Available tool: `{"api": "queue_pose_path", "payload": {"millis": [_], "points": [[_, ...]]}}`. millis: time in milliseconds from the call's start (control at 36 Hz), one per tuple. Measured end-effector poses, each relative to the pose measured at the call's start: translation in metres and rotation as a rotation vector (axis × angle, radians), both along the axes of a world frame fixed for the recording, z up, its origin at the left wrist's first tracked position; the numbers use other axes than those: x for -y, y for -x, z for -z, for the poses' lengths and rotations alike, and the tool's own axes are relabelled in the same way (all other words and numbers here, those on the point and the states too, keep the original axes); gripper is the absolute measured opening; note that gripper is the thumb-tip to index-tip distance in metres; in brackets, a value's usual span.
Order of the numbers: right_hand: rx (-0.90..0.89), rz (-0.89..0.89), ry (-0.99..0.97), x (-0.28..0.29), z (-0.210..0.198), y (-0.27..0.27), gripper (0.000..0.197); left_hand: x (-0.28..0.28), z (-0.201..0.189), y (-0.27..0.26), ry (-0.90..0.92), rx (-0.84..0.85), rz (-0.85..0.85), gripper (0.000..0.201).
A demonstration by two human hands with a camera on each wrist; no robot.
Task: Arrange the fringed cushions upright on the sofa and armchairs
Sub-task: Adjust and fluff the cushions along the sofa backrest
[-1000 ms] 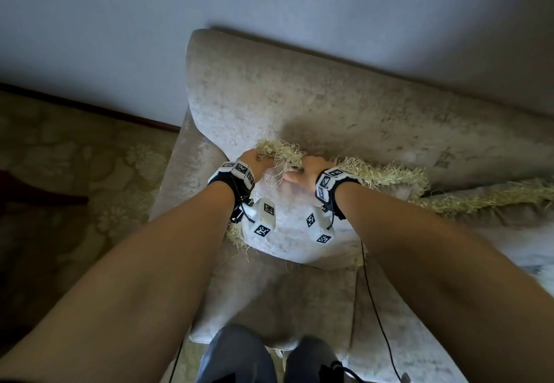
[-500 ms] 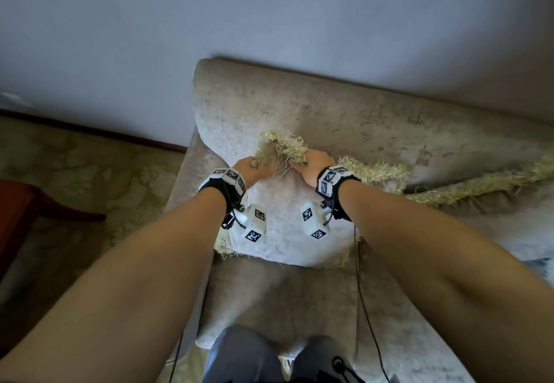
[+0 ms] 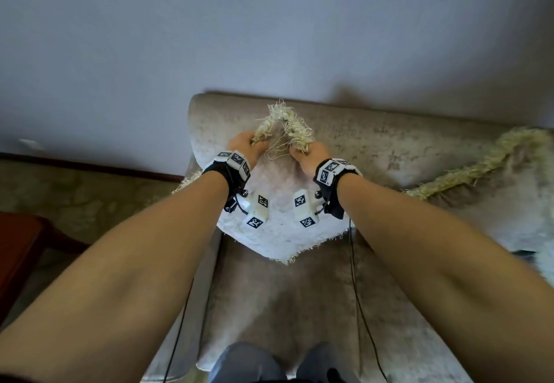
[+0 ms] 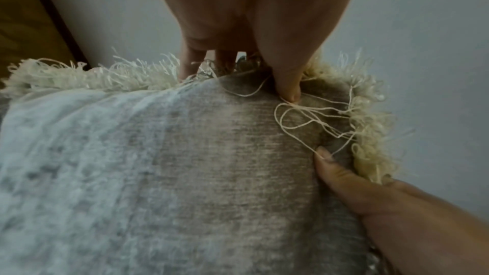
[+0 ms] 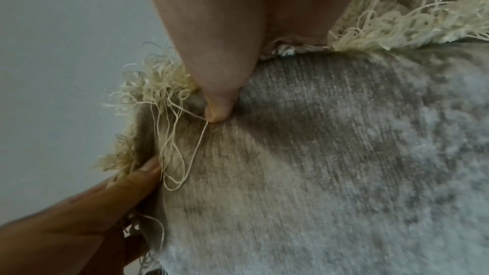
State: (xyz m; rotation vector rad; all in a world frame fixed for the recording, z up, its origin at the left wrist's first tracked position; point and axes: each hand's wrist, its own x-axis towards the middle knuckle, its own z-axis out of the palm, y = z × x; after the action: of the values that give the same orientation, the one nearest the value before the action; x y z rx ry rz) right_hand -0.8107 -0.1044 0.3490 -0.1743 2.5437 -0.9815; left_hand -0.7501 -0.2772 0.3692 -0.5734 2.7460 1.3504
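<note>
Overall light: dim, soft and cool; no glare in any view.
Head view, distortion: strong wide-angle bending; my forearms swell toward the lower corners, and the wall [image 3: 269, 23] darkens toward the top corners.
Head view, shadows: a soft dark patch on the wall just above the sofa [image 3: 389, 143] back; the seat below my arms is shaded.
Head view, sharpness: centre fairly crisp; the cushion [image 3: 278, 232] reads pale, nearly washed out.
Left wrist view: my left hand [image 4: 254, 28] is near the lens, soft and dark; fabric at lower left blurs.
Right wrist view: my right hand [image 5: 225, 39] is blurred; loose threads [image 5: 174, 154] are sharp; the lower right fabric smears.
</note>
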Motion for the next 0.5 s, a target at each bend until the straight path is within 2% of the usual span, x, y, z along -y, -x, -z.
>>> {"api": "queue_pose_path", "payload": {"millis": [194,333,500], "points": [[-0.031,0.041,0.006,-0.010,-0.001,-0.006,0.041,-0.010,-0.010,0.000,0.052,0.001,0.040,0.021],[-0.053,0.035,-0.027,-0.013,0.000,-0.010,0.046,-0.013,0.003,0.000,0.060,0.046,0.009,0.025],[-0.035,0.056,-0.118,-0.017,0.015,-0.008,0.049,-0.018,0.020,0.002,-0.004,0.061,-0.002,0.019]]}}
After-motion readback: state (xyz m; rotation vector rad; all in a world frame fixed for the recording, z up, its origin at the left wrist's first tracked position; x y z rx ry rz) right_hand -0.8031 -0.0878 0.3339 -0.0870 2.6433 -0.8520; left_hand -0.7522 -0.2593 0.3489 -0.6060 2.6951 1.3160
